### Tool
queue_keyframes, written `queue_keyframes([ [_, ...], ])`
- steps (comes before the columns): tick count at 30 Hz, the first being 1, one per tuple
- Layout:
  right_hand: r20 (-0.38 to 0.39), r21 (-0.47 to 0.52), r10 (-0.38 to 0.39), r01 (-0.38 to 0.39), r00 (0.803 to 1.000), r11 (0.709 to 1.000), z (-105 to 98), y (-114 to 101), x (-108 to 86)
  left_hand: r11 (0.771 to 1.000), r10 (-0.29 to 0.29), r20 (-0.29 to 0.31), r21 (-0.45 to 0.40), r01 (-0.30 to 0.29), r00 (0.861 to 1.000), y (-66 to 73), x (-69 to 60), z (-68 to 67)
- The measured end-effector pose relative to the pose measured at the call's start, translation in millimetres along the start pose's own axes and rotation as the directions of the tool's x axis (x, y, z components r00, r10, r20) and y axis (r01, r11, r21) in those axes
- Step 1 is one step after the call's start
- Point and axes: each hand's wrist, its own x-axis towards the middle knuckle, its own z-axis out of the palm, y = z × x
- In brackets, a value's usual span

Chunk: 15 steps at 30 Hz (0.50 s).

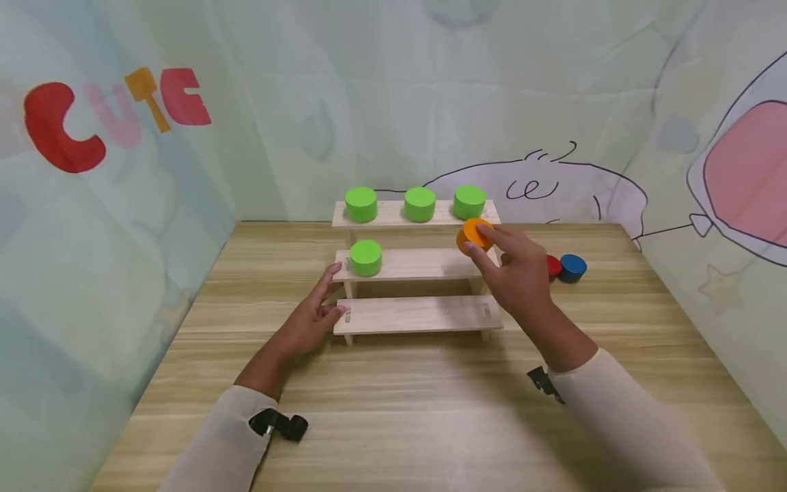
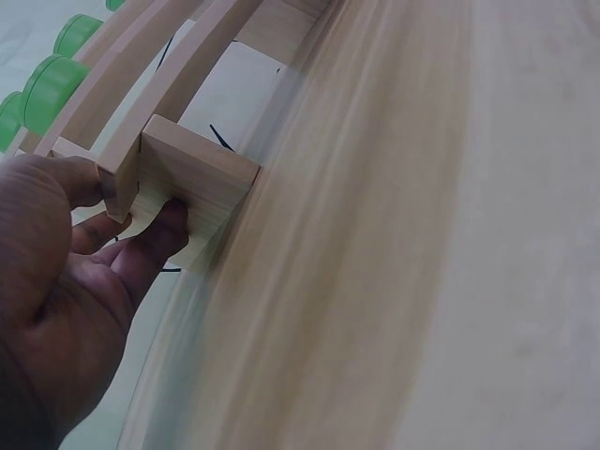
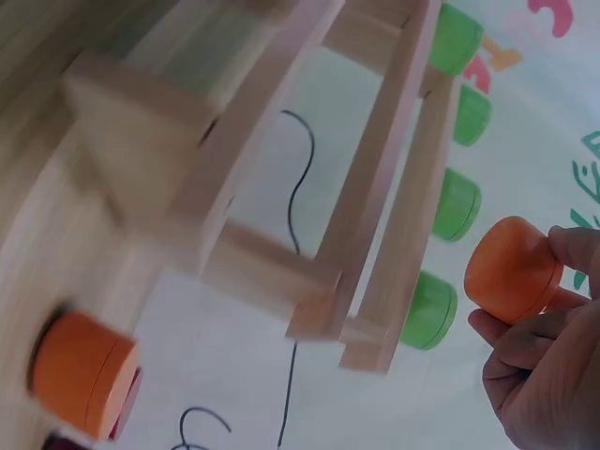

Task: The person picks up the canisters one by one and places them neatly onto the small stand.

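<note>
A three-tier wooden stand (image 1: 418, 314) stands on the table. My left hand (image 1: 309, 321) grips its left end; in the left wrist view, fingers (image 2: 155, 244) touch the side panel below a shelf end. Between the thumb and fingers of my right hand (image 1: 519, 270) is an orange round block (image 3: 513, 270), tilted and held above the right end of the middle shelf. Several green round blocks rest on the stand: a row along the top shelf, including one green block (image 1: 420, 204) in its middle, and another green block (image 1: 365, 257) at the middle shelf's left.
Right of the stand, a blue round block (image 1: 573, 268) and a red round block (image 1: 554, 267) lie on the table (image 1: 418, 410), partly behind my right hand. Another orange block (image 3: 84, 373) shows in the right wrist view. A printed cloth (image 1: 393, 102) hangs behind.
</note>
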Motion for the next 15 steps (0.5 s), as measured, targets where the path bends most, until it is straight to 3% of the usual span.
queue_keyframes([
  [8,0.019,0.102,-0.036,0.034,0.999,0.994,22.9,-28.1,14.5,1.0,-0.009,-0.007,0.003,0.009,1.0,-1.0,-0.9,-0.1],
  [15,0.035,0.111,-0.043,0.039,0.998,0.993,38.3,-42.2,17.8,1.0,-0.001,-0.004,0.003,0.001,1.0,1.1,-0.2,0.3],
])
